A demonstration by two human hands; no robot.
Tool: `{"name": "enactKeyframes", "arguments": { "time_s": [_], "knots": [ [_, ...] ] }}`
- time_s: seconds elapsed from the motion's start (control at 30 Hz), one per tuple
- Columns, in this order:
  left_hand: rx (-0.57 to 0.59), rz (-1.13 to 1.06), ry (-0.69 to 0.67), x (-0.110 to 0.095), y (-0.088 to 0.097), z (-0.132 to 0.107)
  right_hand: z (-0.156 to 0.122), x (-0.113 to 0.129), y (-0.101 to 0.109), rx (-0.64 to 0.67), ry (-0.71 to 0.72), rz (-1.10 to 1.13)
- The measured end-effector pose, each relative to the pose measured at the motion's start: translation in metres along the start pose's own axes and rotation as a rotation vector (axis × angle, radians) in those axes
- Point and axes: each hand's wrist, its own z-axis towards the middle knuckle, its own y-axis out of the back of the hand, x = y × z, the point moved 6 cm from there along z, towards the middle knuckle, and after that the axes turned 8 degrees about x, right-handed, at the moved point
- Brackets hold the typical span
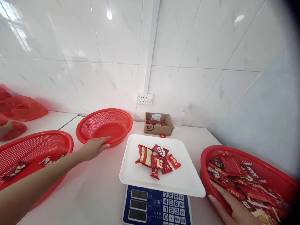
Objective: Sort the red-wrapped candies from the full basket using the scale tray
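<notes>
Two hands are far apart: the left hand (93, 149) is by the back basket (80, 130), and the right hand (239, 207) is by the right basket (204, 162). They work at a white table (93, 190) with a gap in its top, back on the left. Behind it stands a shiny wall (122, 40) of pale tiles, with a socket (145, 98) low down. A small box (159, 129) and a clear bottle (179, 119) stand near the wall. Red bags (25, 107) sit at the far left, where another person's hand (6, 128) shows.

The left arm comes up from the bottom left corner, across the left basket (70, 140). Its hand is flat, fingers straight, at the near rim, holding nothing. The right hand has its thumb and one finger spread at the basket's rim; I cannot tell if it grips.

Between the hands is a blue scale (157, 204) with a white tray (131, 172). Red snacks (158, 162) lie mid-tray in a loose heap. Lots more fill the right basket.
</notes>
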Motion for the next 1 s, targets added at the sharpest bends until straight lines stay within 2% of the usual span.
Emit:
{"name": "enactKeyframes", "arguments": {
  "time_s": [0.1,0.2,0.27,0.37,0.47,0.57,0.8,0.87,0.93,1.0],
  "knots": [
    [-0.072,-0.125,-0.145,-0.047,0.004,0.002,-0.001,0.009,0.007,0.016,-0.020,0.017],
    [-0.017,-0.098,-0.433,-0.114,-0.004,0.001,-0.001,0.019,0.014,0.000,-0.014,0.031],
    [0.038,-0.024,-0.591,-0.151,-0.014,0.003,-0.002,0.023,0.016,0.002,-0.011,0.041],
    [0.063,0.099,-0.657,-0.179,-0.028,0.013,-0.004,0.028,0.018,0.017,-0.018,0.047],
    [0.018,0.144,-0.609,-0.181,-0.032,0.025,-0.005,0.031,0.019,0.034,-0.028,0.042],
    [-0.076,0.126,-0.517,-0.167,-0.021,0.030,-0.006,0.033,0.022,0.017,-0.015,0.045],
    [-0.369,0.074,-0.163,-0.099,0.049,0.038,-0.005,0.029,0.021,-0.015,0.005,0.049],
    [-0.410,0.069,-0.116,-0.089,0.061,0.040,-0.004,0.028,0.020,-0.001,0.014,0.046],
    [-0.411,0.072,-0.145,-0.097,0.060,0.040,-0.004,0.028,0.020,0.016,0.018,0.042],
    [-0.349,0.073,-0.277,-0.123,0.045,0.034,-0.003,0.029,0.020,0.037,0.011,0.038]
  ]
}}
